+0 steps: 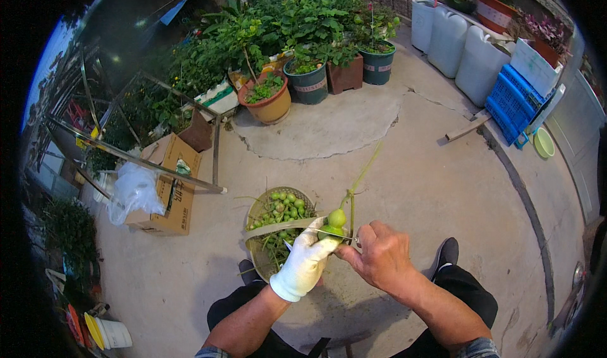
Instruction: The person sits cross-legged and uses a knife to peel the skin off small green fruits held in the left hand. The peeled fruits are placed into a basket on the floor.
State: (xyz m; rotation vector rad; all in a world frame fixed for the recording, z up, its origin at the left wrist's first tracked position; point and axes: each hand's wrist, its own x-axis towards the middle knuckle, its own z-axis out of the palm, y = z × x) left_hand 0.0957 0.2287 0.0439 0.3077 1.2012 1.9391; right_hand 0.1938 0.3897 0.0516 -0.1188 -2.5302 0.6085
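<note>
My left hand (301,266), in a white glove, is closed around a small green bottle gourd (337,218). A long green stem (361,176) rises from the gourd's top. My bare right hand (381,257) is closed just right of the gourd. From its fingers a thin, blade-like strip (346,236) runs across the gourd's lower bulb; its handle is hidden in the hand. Below and left of my hands stands a woven basket (306,197) with a broad handle (272,227), holding several small round green gourds (282,207) with stems.
A cardboard box (179,206) with a clear plastic bag (134,192) stands left, beside a metal frame (139,164). Potted plants (308,82) line the back. White jugs (478,67), a blue crate (511,105) and a wooden strip (468,127) are at the right. My feet flank the work area.
</note>
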